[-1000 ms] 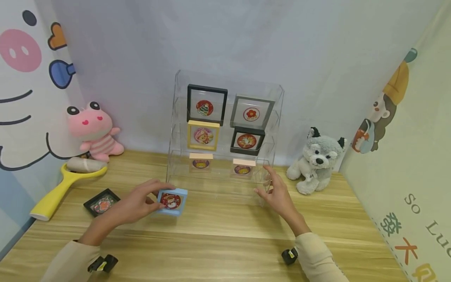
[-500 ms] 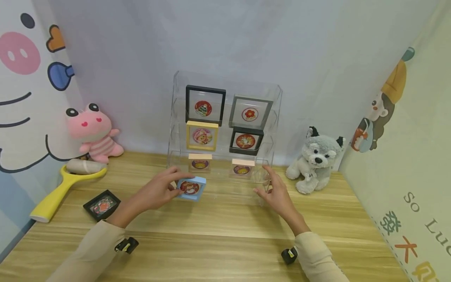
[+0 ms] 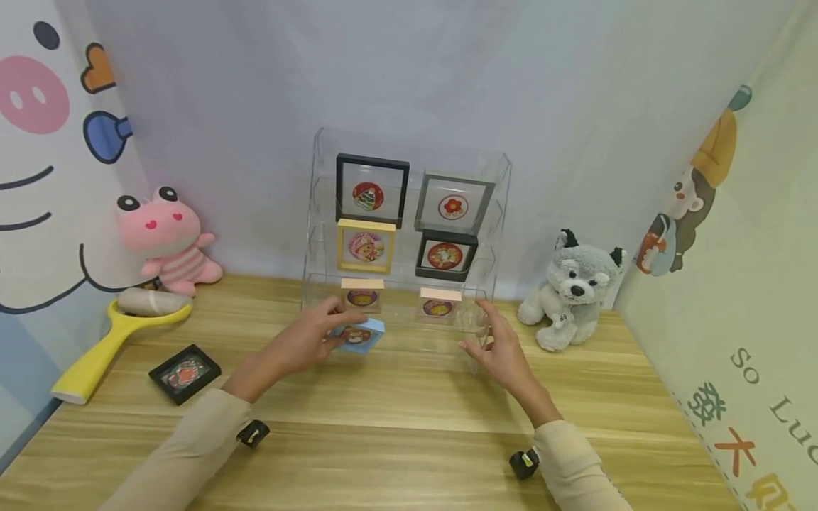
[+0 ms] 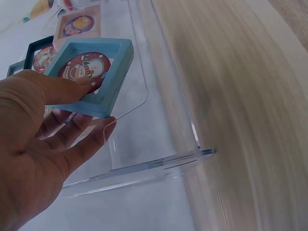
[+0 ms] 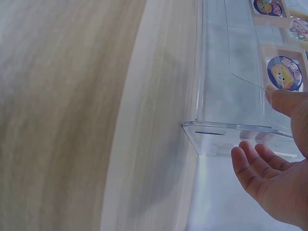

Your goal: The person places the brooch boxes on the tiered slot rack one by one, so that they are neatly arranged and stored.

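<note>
My left hand (image 3: 305, 336) pinches a light-blue picture frame (image 3: 363, 336) holding a round red snowman picture. Its thumb lies on the frame's front in the left wrist view, and the other fingers are behind. The blue frame (image 4: 109, 82) is tilted in front of the lowest tier of a clear acrylic display stand (image 3: 402, 348). At the stand's lower right corner, my right hand (image 3: 505, 351) holds the side, thumb at the front and fingers outside. Two peach frames stand on that lowest tier, the left (image 3: 362, 296) and the right (image 3: 439, 305).
Higher tiers hold a yellow frame (image 3: 366, 246), a black one (image 3: 446, 255), a large black one (image 3: 373, 190) and a grey one (image 3: 454, 204). Another black frame (image 3: 184, 374) lies at left near a yellow-handled roller (image 3: 115, 341). A pink plush (image 3: 167, 238) and a grey plush dog (image 3: 574, 291) flank the stand.
My left hand has carried the blue frame right and away from me, up to the stand's lowest tier, and tipped it further back. My right hand has stayed at the stand's corner.
</note>
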Demonstrator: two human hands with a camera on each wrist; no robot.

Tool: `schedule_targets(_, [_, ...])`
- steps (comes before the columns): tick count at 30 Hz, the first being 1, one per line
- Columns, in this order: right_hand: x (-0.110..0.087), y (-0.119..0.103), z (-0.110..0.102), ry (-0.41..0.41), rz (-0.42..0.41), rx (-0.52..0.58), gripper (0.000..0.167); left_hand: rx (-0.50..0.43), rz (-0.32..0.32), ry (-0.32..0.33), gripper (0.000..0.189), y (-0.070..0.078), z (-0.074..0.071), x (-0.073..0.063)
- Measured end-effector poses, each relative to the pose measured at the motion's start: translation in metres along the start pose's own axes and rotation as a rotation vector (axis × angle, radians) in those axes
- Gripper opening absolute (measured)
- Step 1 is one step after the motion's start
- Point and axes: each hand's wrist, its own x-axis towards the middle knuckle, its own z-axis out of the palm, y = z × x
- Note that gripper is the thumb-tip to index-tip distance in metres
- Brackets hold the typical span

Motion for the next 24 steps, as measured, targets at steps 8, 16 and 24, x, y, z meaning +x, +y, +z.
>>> schedule_targets(8, [0.0, -0.001, 0.0, -0.002, 0.011, -0.006, 0.081, 0.074, 0.013, 0.015, 0.043, -0.002, 0.013, 0.002])
schedule_targets(16, [0.0, -0.002, 0.0, 0.004, 0.004, -0.007, 0.081, 0.115, 0.034, 0.046, 0.044, -0.005, 0.022, 0.0])
schedule_targets(24, [0.0, -0.002, 0.0, 0.004, 0.003, 0.003, 0.081, 0.094, -0.012, 0.023, 0.043, -0.006, 0.024, -0.001])
